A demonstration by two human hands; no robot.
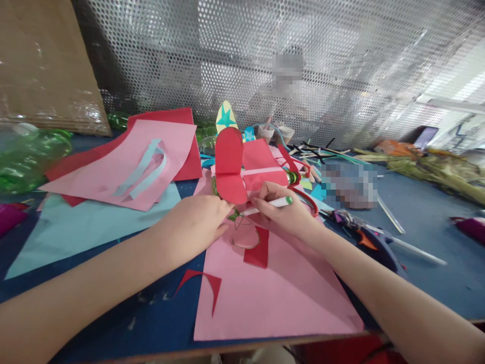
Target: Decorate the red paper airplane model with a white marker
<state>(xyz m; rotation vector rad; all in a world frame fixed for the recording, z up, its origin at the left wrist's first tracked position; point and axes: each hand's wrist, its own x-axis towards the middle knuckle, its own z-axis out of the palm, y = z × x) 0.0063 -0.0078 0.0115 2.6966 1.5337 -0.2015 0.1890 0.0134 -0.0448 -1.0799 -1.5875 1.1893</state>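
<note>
Blue table (159, 303) strewn with cut paper; white marker (271, 205) held over a star outline at frame centre.

At lower centre, a pink sheet (276, 298) is laid out, its left edge overlapped by a curved red scrap (214, 284); a red strip (261, 253) is seen higher up. The marker is gripped by the closed fingers of the right hand (286, 216), its tip at the partly green star (235, 216). The left hand (202, 216) is placed just left, fingers curled by a folded red piece (229, 164); whether anything is gripped cannot be told. Right of centre, a tool with an orange trigger (367, 240) is noted. Loose pink paper (109, 169) is stacked at left; behind, perforated metal (235, 45) is recorded.
</note>
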